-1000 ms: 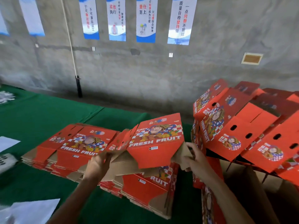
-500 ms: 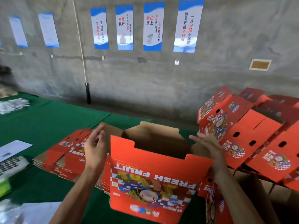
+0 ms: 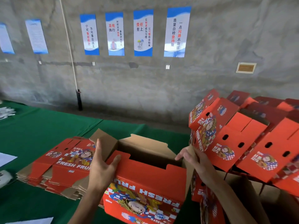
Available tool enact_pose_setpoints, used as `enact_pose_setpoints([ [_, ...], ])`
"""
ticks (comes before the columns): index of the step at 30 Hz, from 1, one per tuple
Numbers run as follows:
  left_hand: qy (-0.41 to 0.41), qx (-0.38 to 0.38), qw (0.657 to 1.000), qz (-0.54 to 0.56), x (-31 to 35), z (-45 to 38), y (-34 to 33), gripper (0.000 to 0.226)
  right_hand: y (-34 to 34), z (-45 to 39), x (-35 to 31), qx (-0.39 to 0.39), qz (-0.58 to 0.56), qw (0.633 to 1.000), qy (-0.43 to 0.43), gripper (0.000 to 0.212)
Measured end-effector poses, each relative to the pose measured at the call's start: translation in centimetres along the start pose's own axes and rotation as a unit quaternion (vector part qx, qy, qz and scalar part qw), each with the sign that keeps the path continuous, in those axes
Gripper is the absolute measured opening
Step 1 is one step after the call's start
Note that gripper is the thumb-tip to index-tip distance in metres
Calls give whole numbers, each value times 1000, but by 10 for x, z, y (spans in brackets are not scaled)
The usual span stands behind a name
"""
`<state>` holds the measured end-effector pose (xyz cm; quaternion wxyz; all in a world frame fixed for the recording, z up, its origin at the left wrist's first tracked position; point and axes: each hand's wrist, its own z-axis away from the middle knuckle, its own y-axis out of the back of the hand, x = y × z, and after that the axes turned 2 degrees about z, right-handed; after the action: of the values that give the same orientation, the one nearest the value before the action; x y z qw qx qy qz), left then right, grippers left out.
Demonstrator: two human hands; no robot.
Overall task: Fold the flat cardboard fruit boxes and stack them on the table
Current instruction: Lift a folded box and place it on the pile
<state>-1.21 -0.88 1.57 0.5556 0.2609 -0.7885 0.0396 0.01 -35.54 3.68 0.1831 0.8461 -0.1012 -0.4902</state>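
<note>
Head view: hands (image 3: 103,165) at open box (image 3: 145,180)

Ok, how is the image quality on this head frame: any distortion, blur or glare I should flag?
Head view: wide-angle bending shows, the white pipe on the concrete wall leans and the wall posters splay outward; light is soft and even, no glare; the opened box, left hand and right hand are reasonably sharp; the folded boxes at the right edge look smeared, and poster small print is unreadable.
</note>
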Motion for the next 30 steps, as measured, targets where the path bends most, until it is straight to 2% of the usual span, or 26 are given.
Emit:
enact_pose_setpoints([
  [2,-34,-14,999,9,-1,-3,2,100,4,-2,-1,-19,29,999,-8,51],
  [5,-90,-74,993,-24,-2,-9,5,106,-1,-2,0,-53,30,995,-80,64],
  [6,-105,-98,989,-45,-1,-11,7,101,-4,-3,0,-59,16,992,-114,68],
  [8,-128,-141,979,-78,-3,-20,7,72,-14,-5,-1,-63,-9,985,-163,67],
  [9,-129,-167,974,-87,-3,-24,6,52,-18,-6,-1,-67,-5,984,-167,59],
  [10,-126,-198,966,-107,-3,-26,6,39,-23,-6,1,-74,15,985,-155,50],
  [11,-135,-216,958,-129,-5,-28,4,36,-28,-5,3,-79,44,987,-131,45],
  [13,-150,-212,952,-164,-9,-31,-3,40,-35,-2,8,-79,98,989,-81,46],
  [17,-150,-191,957,-159,-3,-29,-9,32,-40,0,11,-21,109,993,-37,48],
  [19,-143,-184,960,-156,0,-29,-9,28,-40,0,12,-10,102,994,-28,59],
  [23,-124,-190,958,-172,2,-28,-12,10,-38,-4,17,9,134,991,3,98],
  [25,-125,-185,958,-181,3,-28,-13,10,-36,-8,16,2,118,993,-21,103],
  [26,-125,-185,957,-184,4,-29,-13,10,-35,-9,15,-14,118,992,-35,96],
  [28,-137,-179,957,-183,4,-27,-14,12,-37,-7,15,-53,164,984,-36,65],
  [29,-148,-168,957,-184,4,-26,-14,14,-40,-5,15,-69,184,980,-28,56],
  [30,-160,-154,958,-182,4,-25,-14,19,-43,-4,15,-77,187,979,-25,57],
])
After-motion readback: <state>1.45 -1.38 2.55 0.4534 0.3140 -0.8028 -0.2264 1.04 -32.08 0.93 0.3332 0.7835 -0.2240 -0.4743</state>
